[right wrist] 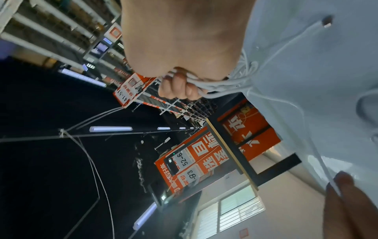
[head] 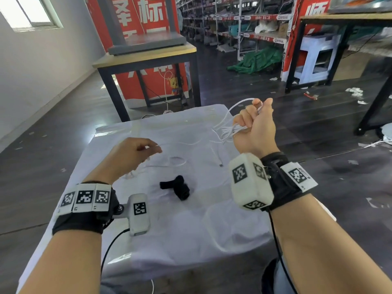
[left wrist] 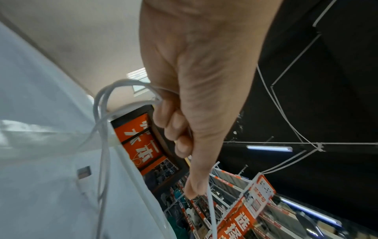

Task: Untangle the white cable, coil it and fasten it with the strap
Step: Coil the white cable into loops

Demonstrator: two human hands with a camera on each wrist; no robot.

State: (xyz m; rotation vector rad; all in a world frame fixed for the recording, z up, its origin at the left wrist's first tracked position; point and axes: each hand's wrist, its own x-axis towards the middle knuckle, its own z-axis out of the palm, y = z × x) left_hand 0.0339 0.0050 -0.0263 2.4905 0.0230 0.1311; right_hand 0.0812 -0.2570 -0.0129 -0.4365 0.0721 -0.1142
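The white cable (head: 229,129) lies partly on the white-clothed table (head: 191,230). My right hand (head: 254,122), raised over the table's far right corner, grips a bundle of several cable loops (right wrist: 214,87) in curled fingers. My left hand (head: 137,151), lower and to the left, pinches a single strand (left wrist: 211,210) that runs on towards the right hand. One plug end (head: 220,165) rests on the cloth between the hands. The black strap (head: 176,187) lies loose on the cloth near the middle, touched by neither hand.
A wooden-topped table with black legs (head: 148,56) stands just beyond mine, with red banners behind it. Another black-legged table (head: 339,18) is at the far right. Shelving and a green tarp (head: 258,60) fill the back. Litter dots the dark floor.
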